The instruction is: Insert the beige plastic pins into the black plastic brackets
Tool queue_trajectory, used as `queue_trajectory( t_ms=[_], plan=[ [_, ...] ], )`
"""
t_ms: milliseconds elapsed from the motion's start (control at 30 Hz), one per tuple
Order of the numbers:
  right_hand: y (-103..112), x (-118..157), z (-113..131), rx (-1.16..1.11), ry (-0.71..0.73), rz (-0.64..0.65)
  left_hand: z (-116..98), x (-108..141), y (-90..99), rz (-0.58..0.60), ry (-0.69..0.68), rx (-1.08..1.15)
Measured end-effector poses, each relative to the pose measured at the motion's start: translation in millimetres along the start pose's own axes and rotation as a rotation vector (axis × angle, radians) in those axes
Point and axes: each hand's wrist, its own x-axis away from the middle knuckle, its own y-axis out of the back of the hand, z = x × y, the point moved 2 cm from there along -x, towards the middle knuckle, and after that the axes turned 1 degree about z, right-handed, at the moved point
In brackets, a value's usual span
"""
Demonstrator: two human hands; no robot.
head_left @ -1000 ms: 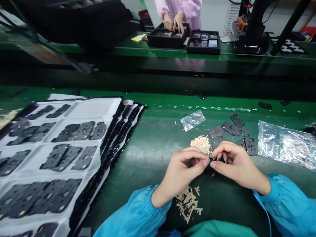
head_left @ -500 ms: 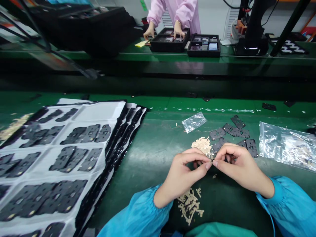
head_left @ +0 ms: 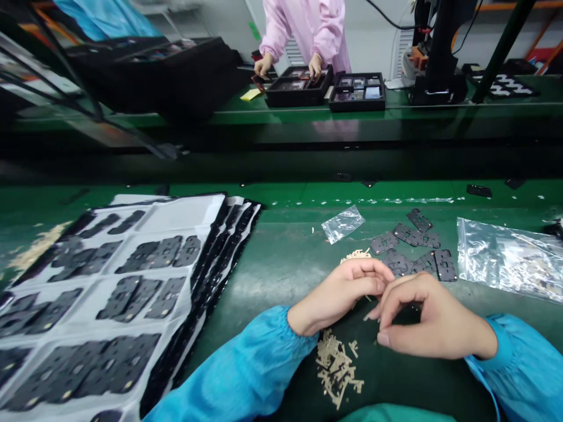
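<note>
My left hand (head_left: 358, 282) is closed, thumb against curled fingers; whatever is pinched there is too small or hidden to name. My right hand (head_left: 424, 313) overlaps its fingertips, with the thumb lowered and the fingers loosely apart; nothing shows clearly between them. Beyond the hands lies a partly covered heap of small beige pieces (head_left: 357, 254). Thin dark flat plates with cutouts (head_left: 398, 262) lie scattered behind my fingers. Below my left wrist, a loose pile of beige scraps (head_left: 338, 369) rests on the green work surface (head_left: 272, 275).
Stacked white trays (head_left: 182, 205) at left hold dark plates in compartments. A small clear bag (head_left: 343, 224) and a larger filled clear bag (head_left: 505, 258) lie behind and to the right. Across the bench, a person in pink (head_left: 303, 26) handles a black divided box (head_left: 299, 94).
My fingertips were pinched together over a tiny piece; now the left hand has shifted up and right, and the right hand has lowered its thumb and loosened. The view has tilted slightly.
</note>
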Motion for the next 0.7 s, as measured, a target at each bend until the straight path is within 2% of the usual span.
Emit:
queue_trajectory(
  t_ms=[67,133,167,233,333,400,467,533,600,700],
  plan=[
    [8,-2,2,0.009,0.033,-0.05,-9,-12,3.6,0.031,-0.033,-0.144],
    [18,-4,6,0.009,0.052,-0.136,-23,-35,14.2,-0.026,-0.077,-0.43],
    [23,-4,8,0.01,0.056,-0.181,-32,-52,22.8,-0.138,-0.096,-0.656],
    [30,-3,12,0.016,0.057,-0.244,-50,-91,42.1,-0.346,-0.133,-0.793],
    [31,1,18,0.052,0.083,-0.233,-70,-151,68.7,-0.599,-0.13,-0.944],
    [30,3,20,0.074,0.104,-0.217,-77,-182,80.0,-0.686,-0.1,-1.02],
    [33,3,20,0.085,0.123,-0.239,-80,-202,84.7,-0.704,-0.084,-1.071],
    [41,0,16,0.093,0.131,-0.298,-81,-207,83.0,-0.662,-0.11,-1.108],
    [56,-5,8,0.087,0.113,-0.427,-80,-198,75.4,-0.583,-0.197,-1.14],
    [79,-13,-8,-0.021,0.04,-0.728,-73,-156,57.0,-0.48,-0.424,-1.175]
  ],
)
